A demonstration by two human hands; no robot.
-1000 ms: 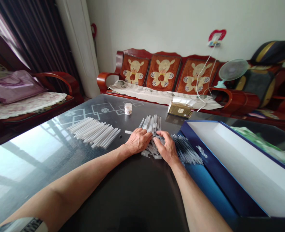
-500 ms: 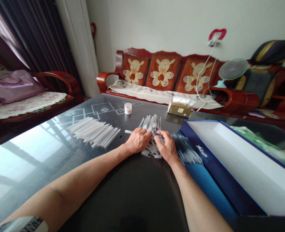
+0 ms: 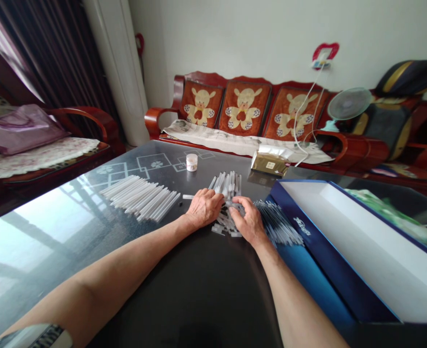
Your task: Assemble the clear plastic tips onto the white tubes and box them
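My left hand (image 3: 205, 209) is closed, its fingers curled round a white pen barrel (image 3: 188, 196) whose end pokes out on the left. My right hand (image 3: 250, 223) hovers at the right side of a heap of small clear pen caps (image 3: 226, 223), thumb and forefinger apart. Beyond both hands lie several translucent tubes (image 3: 228, 181), bunched together. To the right of my right hand is a fanned pile of thin dark pen refills (image 3: 280, 224). On the left, white pen barrels (image 3: 140, 197) lie side by side in a row.
A long blue box (image 3: 344, 270) with a white inside takes up the table's right side. Behind the work stand a small round white tub (image 3: 192, 163) and a gold tissue box (image 3: 269, 163). A tiny black piece (image 3: 180, 203) lies beside the barrels. A wooden sofa (image 3: 162, 116) stands beyond.
My left hand has shifted slightly left, and the barrel in it moved along. The gap between my two hands is a little wider, showing more of the caps.
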